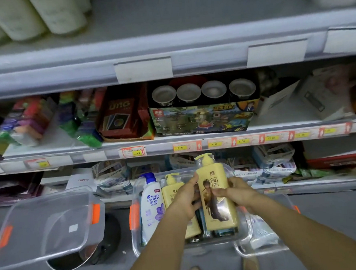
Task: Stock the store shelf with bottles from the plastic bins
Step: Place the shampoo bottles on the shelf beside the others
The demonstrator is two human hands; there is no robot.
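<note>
Both hands grasp the tall yellow pump bottle (219, 213), held upright over the clear bin (135, 241). The left hand (185, 200) wraps its left side, and the right hand (234, 192) curls fingers across its label. In the bin, left of it, stand a white shampoo bottle (152, 208) and a second yellow bottle (172, 191).

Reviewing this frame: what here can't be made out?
Head view only.
- Price tags: too small to read.
- Top-shelf bottles: blurred, cut off by the top edge.
- Middle bin: bottom hidden by the held bottle, left hand and right hand.
- Right bin: contents partly behind the right arm.
</note>
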